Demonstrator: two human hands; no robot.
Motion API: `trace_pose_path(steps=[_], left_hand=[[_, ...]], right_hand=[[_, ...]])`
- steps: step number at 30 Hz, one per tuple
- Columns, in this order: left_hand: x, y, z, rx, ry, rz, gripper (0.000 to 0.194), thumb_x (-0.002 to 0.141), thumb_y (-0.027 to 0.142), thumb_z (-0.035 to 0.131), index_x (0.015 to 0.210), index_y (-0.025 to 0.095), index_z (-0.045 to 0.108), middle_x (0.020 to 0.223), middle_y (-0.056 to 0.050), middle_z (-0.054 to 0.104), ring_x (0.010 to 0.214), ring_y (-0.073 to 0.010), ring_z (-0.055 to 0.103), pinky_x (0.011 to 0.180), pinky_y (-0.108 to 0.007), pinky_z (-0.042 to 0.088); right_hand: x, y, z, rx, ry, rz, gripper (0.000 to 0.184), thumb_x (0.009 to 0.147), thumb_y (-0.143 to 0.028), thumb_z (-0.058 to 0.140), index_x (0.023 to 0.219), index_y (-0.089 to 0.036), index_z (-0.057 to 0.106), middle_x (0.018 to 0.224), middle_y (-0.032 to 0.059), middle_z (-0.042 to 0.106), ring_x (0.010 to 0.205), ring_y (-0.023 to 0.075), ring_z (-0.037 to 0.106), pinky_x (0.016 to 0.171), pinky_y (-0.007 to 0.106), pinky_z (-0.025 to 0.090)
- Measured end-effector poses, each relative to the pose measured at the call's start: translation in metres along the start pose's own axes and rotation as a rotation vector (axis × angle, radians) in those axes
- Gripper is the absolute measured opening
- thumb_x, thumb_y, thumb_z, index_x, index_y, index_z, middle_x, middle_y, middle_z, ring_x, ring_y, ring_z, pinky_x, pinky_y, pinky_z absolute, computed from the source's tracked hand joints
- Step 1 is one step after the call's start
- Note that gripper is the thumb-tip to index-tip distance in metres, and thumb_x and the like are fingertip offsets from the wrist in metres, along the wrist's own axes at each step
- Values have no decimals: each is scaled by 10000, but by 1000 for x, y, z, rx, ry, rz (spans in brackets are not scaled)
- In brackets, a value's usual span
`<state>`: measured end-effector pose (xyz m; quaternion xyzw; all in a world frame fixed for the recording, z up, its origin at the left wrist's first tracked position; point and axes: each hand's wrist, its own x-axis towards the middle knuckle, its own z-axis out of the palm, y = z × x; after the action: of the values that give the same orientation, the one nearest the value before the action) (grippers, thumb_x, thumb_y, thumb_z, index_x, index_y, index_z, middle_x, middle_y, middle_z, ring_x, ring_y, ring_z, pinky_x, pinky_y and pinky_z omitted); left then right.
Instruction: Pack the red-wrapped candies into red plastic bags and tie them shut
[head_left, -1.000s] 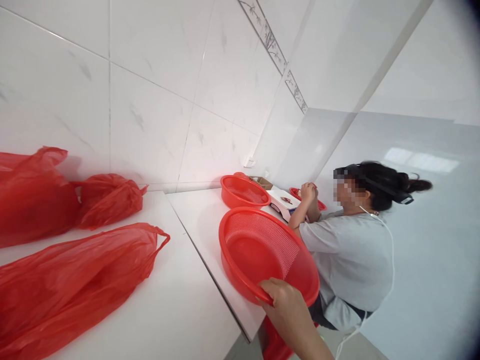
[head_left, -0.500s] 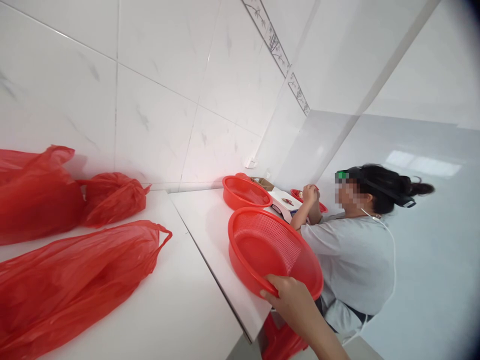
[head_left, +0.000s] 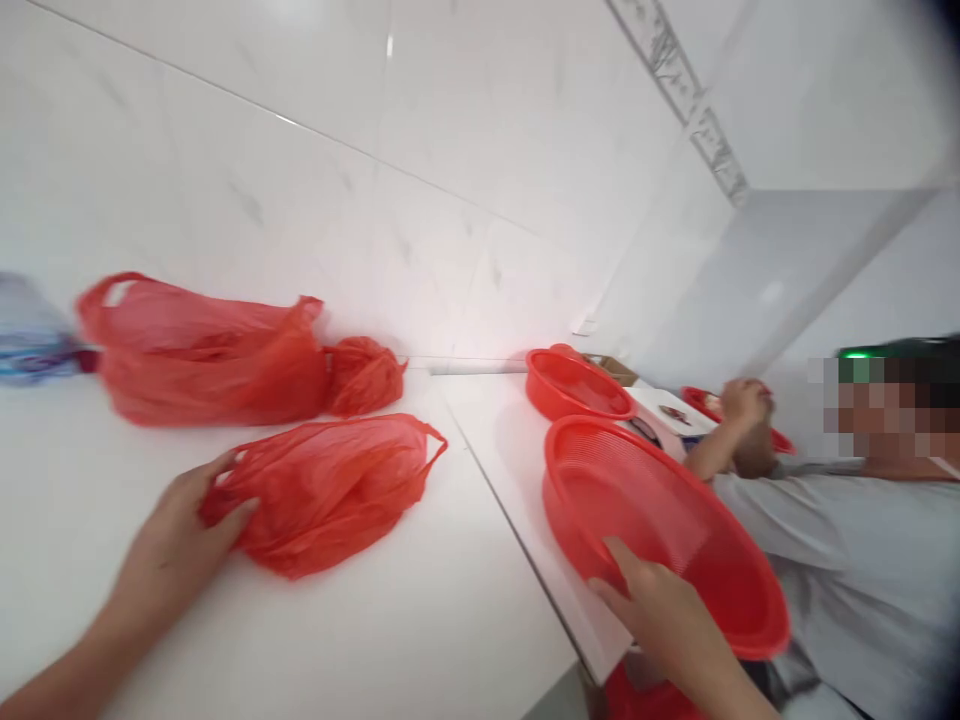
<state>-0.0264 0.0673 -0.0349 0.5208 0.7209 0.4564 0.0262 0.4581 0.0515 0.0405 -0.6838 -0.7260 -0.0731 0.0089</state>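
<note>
My left hand (head_left: pixel 176 530) is at the near end of a thin red plastic bag (head_left: pixel 337 490) lying on the white table. Its fingers and thumb close around the bunched film, and the bag's loop handle points right. On the right, my right hand (head_left: pixel 660 605) grips the near rim of a large red plastic colander (head_left: pixel 592 500). Its thumb is outside the rim and its fingers are inside. The colander is tilted, and no contents show in it.
Behind lie a fuller red bag (head_left: pixel 210 360) and a small knotted red bag (head_left: pixel 366 375). A co-worker (head_left: pixel 862 540) sits at the right by a white scale (head_left: pixel 660 408), another red basket (head_left: pixel 577 385) and a cardboard box (head_left: pixel 611 368). A seam (head_left: pixel 510 515) divides the tabletops.
The view has swung left, so things appear farther right. My left hand has come into view and taken hold of the front red bag. My right hand stays at the colander's rim.
</note>
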Motion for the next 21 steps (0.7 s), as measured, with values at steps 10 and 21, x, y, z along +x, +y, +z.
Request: trace_pose_path(steps=[10, 21], left_hand=[[-9, 9, -3, -110, 39, 112, 538, 805, 299, 503, 1327, 217, 408, 1297, -77, 480, 1209, -238, 461, 1073, -413, 336], [-26, 13, -10, 79, 95, 252, 638, 855, 361, 545, 1414, 238, 264, 1497, -121, 230, 1364, -270, 255, 1089, -465, 300]], right_hand=[[18, -29, -1, 180, 552, -338, 468, 861, -443, 446, 1255, -195, 499, 1282, 142, 522, 1137, 301, 524, 869, 417, 469], [66, -240, 3, 434, 189, -938, 500, 883, -400, 491, 1345, -214, 445, 1385, 118, 443, 1245, 259, 430, 1003, 445, 383]])
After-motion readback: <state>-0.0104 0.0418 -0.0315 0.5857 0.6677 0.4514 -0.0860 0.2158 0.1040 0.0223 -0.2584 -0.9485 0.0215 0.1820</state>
